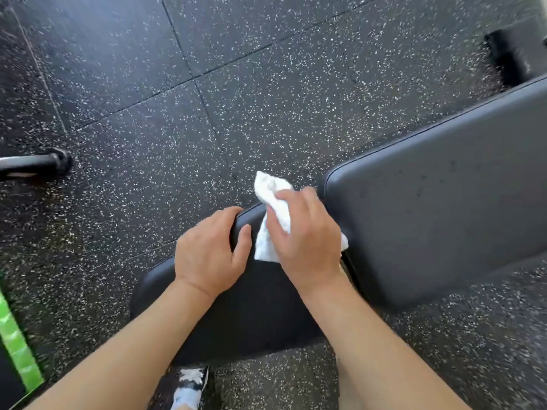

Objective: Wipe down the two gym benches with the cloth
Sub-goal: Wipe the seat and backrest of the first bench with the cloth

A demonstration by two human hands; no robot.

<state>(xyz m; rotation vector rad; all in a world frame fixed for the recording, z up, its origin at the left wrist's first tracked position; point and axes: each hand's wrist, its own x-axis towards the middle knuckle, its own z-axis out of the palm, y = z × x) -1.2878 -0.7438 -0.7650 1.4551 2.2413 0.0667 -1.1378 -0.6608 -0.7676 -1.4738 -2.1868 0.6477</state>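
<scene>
1. My right hand (306, 232) gripped the cloth (273, 214) on the seat pad (251, 306).
2. My left hand (211, 253) curled over its edge.
3. The cloth looked light and limp; bunching suited it.

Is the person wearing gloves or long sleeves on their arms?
No. Both the left hand and the right hand are bare, with no gloves, rings or watch showing. The forearms are bare too; no sleeves reach into view.
</scene>
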